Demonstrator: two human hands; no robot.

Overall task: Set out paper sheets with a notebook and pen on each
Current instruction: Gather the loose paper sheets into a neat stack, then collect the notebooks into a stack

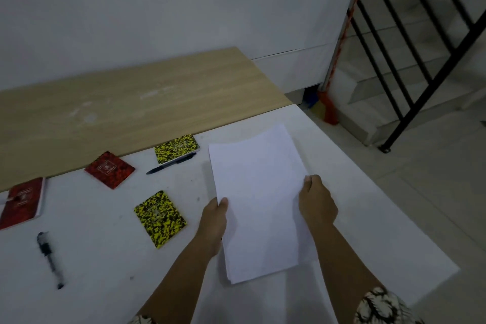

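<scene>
A stack of white paper sheets [259, 200] is held over the white table [100, 258], gripped by my left hand [214, 218] on its left edge and my right hand [317, 200] on its right edge. To the left lie two yellow-black notebooks, one near [160, 218] and one farther back [176, 148]. A black pen [171, 163] lies against the far yellow one. Two red notebooks lie further left, one [110, 169] in the middle and one [22, 202] at the frame edge. Another black pen [49, 258] lies at the front left.
A wooden tabletop [131, 102] adjoins the white table at the back, against a white wall. To the right the table ends above a tiled floor. A black stair railing [410, 87] and an orange-handled broom [330, 102] stand at the back right.
</scene>
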